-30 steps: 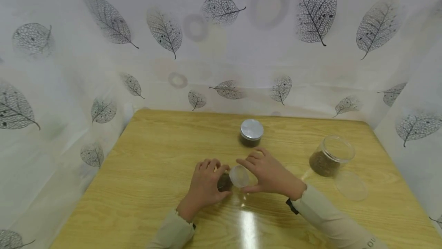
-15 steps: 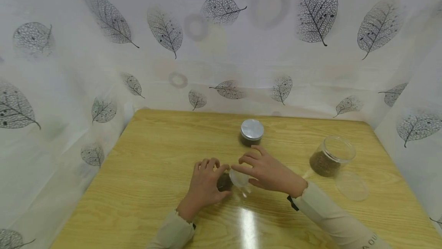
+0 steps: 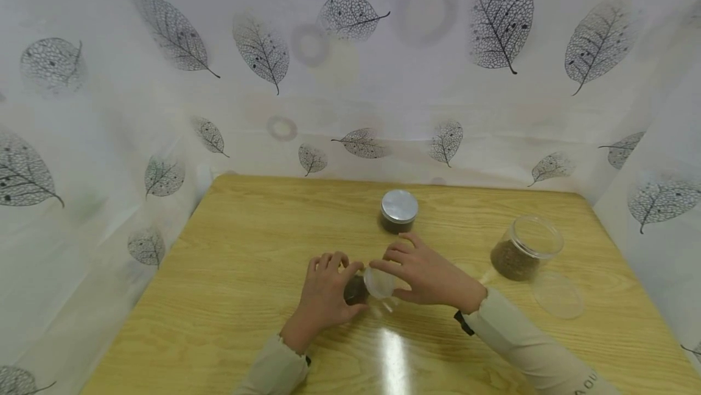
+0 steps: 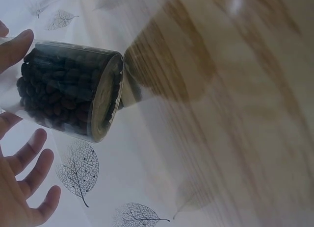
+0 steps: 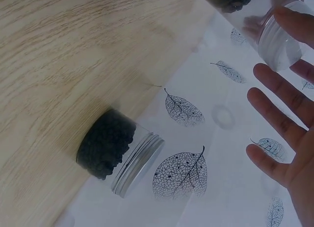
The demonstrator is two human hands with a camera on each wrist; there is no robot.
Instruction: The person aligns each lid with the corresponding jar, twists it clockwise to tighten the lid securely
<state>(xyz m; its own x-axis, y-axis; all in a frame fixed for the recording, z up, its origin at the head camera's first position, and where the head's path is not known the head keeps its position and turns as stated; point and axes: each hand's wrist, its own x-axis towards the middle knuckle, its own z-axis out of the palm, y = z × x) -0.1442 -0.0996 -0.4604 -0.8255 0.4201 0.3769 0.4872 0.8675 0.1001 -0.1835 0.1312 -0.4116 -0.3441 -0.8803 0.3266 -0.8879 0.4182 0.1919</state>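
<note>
My left hand [image 3: 325,294] grips a clear jar [image 3: 356,290] of dark beans from its left side, thumb and fingers around the wall. In the left wrist view the jar's beans [image 4: 64,89] fill the part toward its base, and the base is close over the wooden table. My right hand [image 3: 424,273] is at the jar's mouth, with thumb and index finger at opposite edges of a clear round lid [image 3: 378,283]. Seen from the right wrist, the thumb lies on the lid's rim [image 5: 279,43], while the other fingers are spread apart from it.
Behind the hands stands a silver-lidded jar [image 3: 399,209] with dark contents. To the right is an uncovered clear jar [image 3: 515,259] partly filled with brown bits, beside a flat clear disc [image 3: 557,294]. A leaf-printed curtain [image 3: 350,90] borders the table [image 3: 246,218].
My right hand has turned over the lid: its index finger has come down across the lid's top edge and its thumb has moved up along the rim. The left hand and jar hold still.
</note>
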